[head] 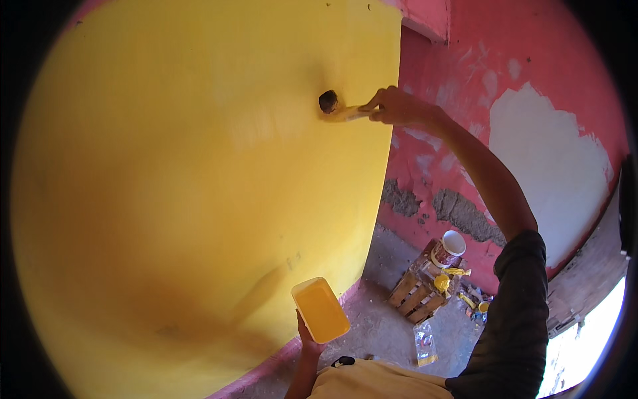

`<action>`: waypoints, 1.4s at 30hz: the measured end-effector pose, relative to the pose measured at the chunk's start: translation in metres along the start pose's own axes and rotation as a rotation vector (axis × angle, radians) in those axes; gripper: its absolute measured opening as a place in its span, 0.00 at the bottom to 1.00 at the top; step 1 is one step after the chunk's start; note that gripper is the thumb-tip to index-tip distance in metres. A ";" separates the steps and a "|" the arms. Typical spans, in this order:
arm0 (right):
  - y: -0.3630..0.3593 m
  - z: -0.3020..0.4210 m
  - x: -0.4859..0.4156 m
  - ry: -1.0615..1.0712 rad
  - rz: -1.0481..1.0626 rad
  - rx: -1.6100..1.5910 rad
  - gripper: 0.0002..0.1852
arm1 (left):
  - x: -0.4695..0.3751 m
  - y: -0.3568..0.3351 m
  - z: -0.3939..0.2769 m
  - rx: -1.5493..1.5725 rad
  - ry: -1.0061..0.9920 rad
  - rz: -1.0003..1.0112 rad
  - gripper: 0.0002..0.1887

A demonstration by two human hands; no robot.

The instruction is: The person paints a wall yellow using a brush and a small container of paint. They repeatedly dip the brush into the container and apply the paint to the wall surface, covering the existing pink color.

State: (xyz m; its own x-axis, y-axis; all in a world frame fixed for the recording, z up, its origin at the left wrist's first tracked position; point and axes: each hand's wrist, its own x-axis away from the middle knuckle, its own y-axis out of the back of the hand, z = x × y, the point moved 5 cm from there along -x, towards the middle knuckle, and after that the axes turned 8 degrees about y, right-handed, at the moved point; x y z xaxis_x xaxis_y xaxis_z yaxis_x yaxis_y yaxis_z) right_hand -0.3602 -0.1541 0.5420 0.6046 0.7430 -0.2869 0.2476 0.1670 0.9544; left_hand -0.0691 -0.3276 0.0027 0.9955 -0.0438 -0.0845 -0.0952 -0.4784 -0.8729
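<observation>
My right hand (398,105) grips the handle of a paintbrush (351,113), arm stretched out to the upper right part of a yellow-painted wall (199,149). The bristle end is at the wall, just below a dark hole (328,101) in it; the bristles blend into the yellow. Lower down, my left hand (309,340) holds a rectangular plastic tub (321,310) from beneath and the side. Yellow-orange paint lies inside the tub. A paler, streaky patch shows on the wall left of the brush.
A slatted wooden crate (417,294) stands on the concrete floor (369,319), bearing a white paint bucket (448,249) and yellow plastic bags (442,283). A clear plastic bag (424,344) and small litter lie nearby. The adjoining pink wall (438,164) has white patches and broken plaster.
</observation>
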 end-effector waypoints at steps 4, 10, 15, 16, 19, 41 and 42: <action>0.083 -0.004 -0.005 0.001 -0.340 0.047 0.21 | -0.006 -0.003 0.003 0.105 0.049 0.023 0.31; 0.086 0.017 -0.029 -0.016 -0.523 -0.003 0.24 | -0.004 -0.015 0.000 0.187 0.097 0.058 0.32; -0.035 0.042 -0.005 -0.019 -0.326 0.019 0.27 | -0.001 -0.031 -0.009 0.183 0.077 0.078 0.33; -0.050 0.047 0.004 -0.023 -0.252 0.021 0.27 | 0.001 -0.026 -0.007 0.177 0.086 0.068 0.33; -0.057 0.044 0.014 0.013 -0.224 0.065 0.26 | 0.006 -0.018 -0.012 0.083 0.067 0.064 0.34; -0.024 0.057 0.030 0.011 -0.247 0.025 0.24 | 0.048 0.033 -0.029 0.208 0.210 -0.029 0.34; -0.002 0.064 0.031 0.033 -0.289 0.065 0.24 | 0.052 0.035 -0.031 0.207 0.202 -0.037 0.34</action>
State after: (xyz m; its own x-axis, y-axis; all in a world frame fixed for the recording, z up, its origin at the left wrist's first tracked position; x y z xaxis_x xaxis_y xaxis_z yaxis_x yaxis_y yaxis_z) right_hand -0.2934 -0.1730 0.5259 0.4773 0.6916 -0.5421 0.4544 0.3338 0.8259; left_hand -0.0208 -0.3742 -0.0176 0.9766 -0.2133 0.0284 -0.0367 -0.2950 -0.9548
